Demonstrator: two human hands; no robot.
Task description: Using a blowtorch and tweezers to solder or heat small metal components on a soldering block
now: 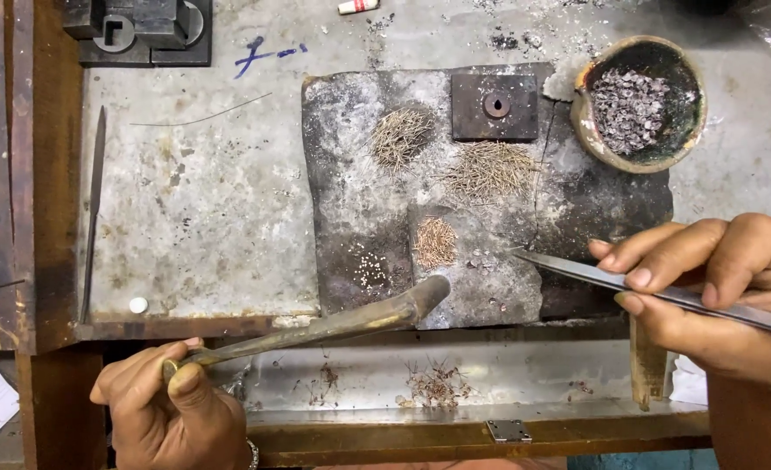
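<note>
Meanwhile, the left hand (172, 409) gripped a brass pipe (333, 326), and the right hand (707, 287) pinched tweezers (577, 271) over a charred block (359, 226).

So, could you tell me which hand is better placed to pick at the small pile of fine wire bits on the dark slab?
Probably the right hand: its tweezers point at the small wire pile. The left hand holds a brass blowpipe, no picking tool.

workshop | scorched soldering slab (350, 200) | wire heaps (488, 170) | crucible (639, 103)
</note>
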